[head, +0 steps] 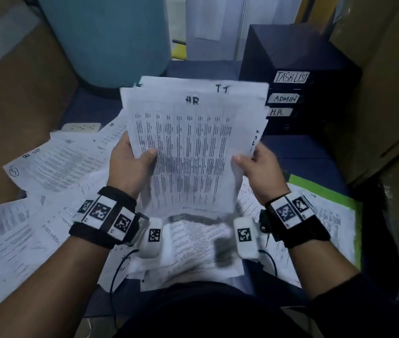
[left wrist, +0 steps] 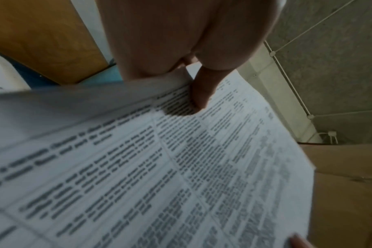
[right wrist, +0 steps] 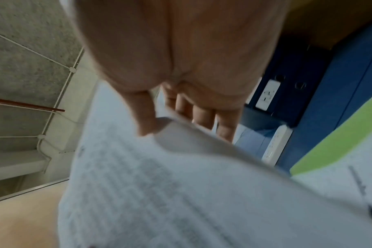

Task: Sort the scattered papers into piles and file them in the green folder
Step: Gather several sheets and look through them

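Note:
I hold a stack of printed papers (head: 188, 147) up in front of me; the top sheet is a table marked "HR", and a sheet behind it reads "IT". My left hand (head: 132, 162) grips the stack's left edge, thumb on top (left wrist: 199, 99). My right hand (head: 254, 167) grips the right edge, thumb on the front and fingers (right wrist: 204, 117) behind. The green folder (head: 327, 191) lies open at the right under loose sheets. More scattered papers (head: 54, 167) cover the blue surface below and to the left.
A dark drawer unit (head: 298, 93) labelled TASK LIST, ADMIN and H.R. stands at the back right. A teal cylinder (head: 110, 40) rises at the back left. Cardboard boxes (head: 383, 93) flank both sides. A white power strip (head: 81, 127) lies behind the papers.

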`<action>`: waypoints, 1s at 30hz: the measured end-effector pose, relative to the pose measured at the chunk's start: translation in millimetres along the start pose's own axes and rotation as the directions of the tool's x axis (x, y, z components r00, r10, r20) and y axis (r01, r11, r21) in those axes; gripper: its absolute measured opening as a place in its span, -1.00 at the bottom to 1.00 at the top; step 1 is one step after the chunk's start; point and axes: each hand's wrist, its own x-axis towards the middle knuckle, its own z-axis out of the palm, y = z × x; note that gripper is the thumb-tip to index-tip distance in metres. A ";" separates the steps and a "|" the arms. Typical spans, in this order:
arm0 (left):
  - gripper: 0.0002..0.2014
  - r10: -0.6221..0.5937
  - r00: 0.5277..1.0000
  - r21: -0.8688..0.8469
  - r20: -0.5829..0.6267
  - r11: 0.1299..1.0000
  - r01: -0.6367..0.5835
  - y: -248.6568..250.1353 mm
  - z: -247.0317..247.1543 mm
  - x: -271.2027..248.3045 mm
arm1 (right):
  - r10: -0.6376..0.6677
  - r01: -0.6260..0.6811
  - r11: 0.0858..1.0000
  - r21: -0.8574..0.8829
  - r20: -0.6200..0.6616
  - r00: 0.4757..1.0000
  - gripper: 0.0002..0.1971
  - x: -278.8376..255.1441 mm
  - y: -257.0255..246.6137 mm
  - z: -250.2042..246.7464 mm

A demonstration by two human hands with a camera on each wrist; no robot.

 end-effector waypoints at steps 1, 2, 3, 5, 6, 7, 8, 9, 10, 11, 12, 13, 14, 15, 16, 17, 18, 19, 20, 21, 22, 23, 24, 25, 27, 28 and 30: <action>-0.67 0.026 0.999 -0.001 -0.024 1.000 -0.026 1.7 -1.7 0.0 | -0.048 0.047 0.999 -0.017 -0.049 0.998 -0.69 1.1 -6.1 5.4; -0.67 0.053 0.997 -0.008 -0.051 0.999 -0.054 3.2 -5.3 0.9 | -0.120 0.119 0.993 -0.015 -0.081 0.990 -0.66 0.3 -13.9 11.1; -0.65 0.085 0.993 -0.006 -0.081 0.996 -0.086 5.0 -8.8 1.6 | -0.190 0.190 0.982 -0.011 -0.098 0.977 -0.65 -1.2 -20.8 16.9; -0.60 0.123 0.985 -0.005 -0.119 0.992 -0.125 5.1 -15.7 1.4 | -0.264 0.267 0.964 0.009 -0.118 0.957 -0.64 -6.9 -27.3 28.2; -0.57 0.127 0.985 -0.028 -0.120 0.991 -0.131 3.6 -18.6 -0.8 | -0.255 0.260 0.965 0.024 -0.122 0.959 -0.65 -9.7 -23.6 34.0; -0.53 0.111 0.988 -0.050 -0.107 0.992 -0.117 -2.1 -22.2 -3.6 | -0.225 0.230 0.972 0.035 -0.123 0.967 -0.66 -13.7 -18.0 40.2; -0.50 0.073 0.994 -0.057 -0.086 0.995 -0.078 -9.5 -25.1 -7.0 | -0.195 0.200 0.979 0.043 -0.110 0.975 -0.65 -16.7 -7.6 46.5; -0.47 0.010 0.998 -0.050 -0.057 0.999 -0.012 -21.5 -27.9 -10.1 | -0.153 0.156 0.987 0.024 -0.092 0.984 -0.63 -19.5 6.4 52.7; -0.47 -0.071 0.997 -0.041 -0.021 0.997 0.070 -35.6 -30.7 -13.6 | -0.098 0.097 0.995 -0.011 -0.073 0.993 -0.61 -23.1 22.1 59.6; -0.52 -0.136 0.991 -0.016 0.013 0.991 0.137 -49.7 -33.3 -17.1 | -0.017 0.012 0.997 -0.077 -0.066 0.998 -0.59 -26.8 38.5 67.2; -0.57 -0.176 0.984 0.038 0.035 0.984 0.175 -60.2 -31.9 -21.1 | 0.067 -0.076 0.987 -0.143 -0.066 0.996 -0.58 -28.8 54.3 70.7; -0.60 -0.198 0.979 0.094 0.053 0.977 0.192 -67.8 -32.6 -23.0 | 0.146 -0.160 0.965 -0.209 -0.078 0.986 -0.57 -31.0 65.9 76.8; -0.62 -0.213 0.975 0.141 0.062 0.969 0.203 -73.1 -32.9 -23.2 | 0.186 -0.205 0.942 -0.268 -0.095 0.978 -0.57 -31.1 76.0 81.7; -0.63 -0.225 0.972 0.159 0.064 0.964 0.212 -74.1 -33.4 -22.6 | 0.181 -0.208 0.924 -0.322 -0.113 0.977 -0.58 -31.4 80.8 85.8; -0.65 -0.231 0.970 0.170 0.075 0.962 0.216 -72.3 -34.2 -21.0 | 0.155 -0.193 0.910 -0.367 -0.132 0.979 -0.58 -29.4 82.7 88.6; -0.65 -0.209 0.975 0.177 0.079 0.965 0.193 -72.1 -35.5 -17.0 | 0.138 -0.190 0.899 -0.395 -0.157 0.978 -0.60 -27.0 78.8 90.5; -0.65 -0.187 0.978 0.186 0.088 0.968 0.168 -69.9 -37.6 -12.3 | 0.140 -0.205 0.892 -0.402 -0.185 0.973 -0.61 -24.3 72.6 91.4; -0.65 -0.171 0.981 0.187 0.096 0.971 0.151 -68.3 -41.1 -6.9 | 0.146 -0.217 0.893 -0.395 -0.201 0.969 -0.63 -23.2 63.5 91.4; -0.67 -0.161 0.982 0.186 0.102 0.973 0.140 -67.2 -44.2 -2.2 | 0.134 -0.204 0.905 -0.374 -0.205 0.970 -0.64 -22.8 53.3 91.3; -0.67 -0.142 0.985 0.179 0.102 0.976 0.122 -67.5 -47.2 1.9 | 0.111 -0.179 0.923 -0.341 -0.209 0.971 -0.64 -24.1 43.4 91.0; -0.67 -0.123 0.987 0.171 0.100 0.980 0.105 -66.0 -50.1 4.3 | 0.085 -0.152 0.940 -0.305 -0.222 0.971 -0.64 -26.3 35.8 91.4; -0.68 -0.109 0.989 0.156 0.095 0.983 0.094 -66.6 -52.4 5.2 | 0.061 -0.126 0.955 -0.269 -0.237 0.970 -0.64 -29.7 29.3 92.4; -0.69 -0.106 0.990 0.144 0.097 0.985 0.092 -66.5 -55.1 3.9 | 0.055 -0.118 0.962 -0.245 -0.252 0.966 -0.63 -32.3 28.5 94.0; -0.70 -0.107 0.989 0.142 0.106 0.986 0.091 -69.8 -57.1 2.1 | 0.071 -0.134 0.962 -0.238 -0.254 0.965 -0.62 -35.6 30.7 96.2; -0.67 -0.130 0.977 0.189 0.170 0.977 0.097 -80.6 -58.5 -2.7 | 0.151 -0.222 0.929 -0.297 -0.245 0.958 -0.58 -40.2 48.2 100.7; -0.65 -0.151 0.964 0.226 0.218 0.969 0.101 -89.4 -59.3 -4.8 | 0.198 -0.275 0.897 -0.347 -0.242 0.950 -0.56 -42.1 59.3 102.9; -0.67 -0.220 0.934 0.312 0.283 0.941 0.127 -101.8 -59.0 -8.6 | 0.282 -0.359 0.818 -0.450 -0.231 0.931 -0.56 -46.0 77.9 107.2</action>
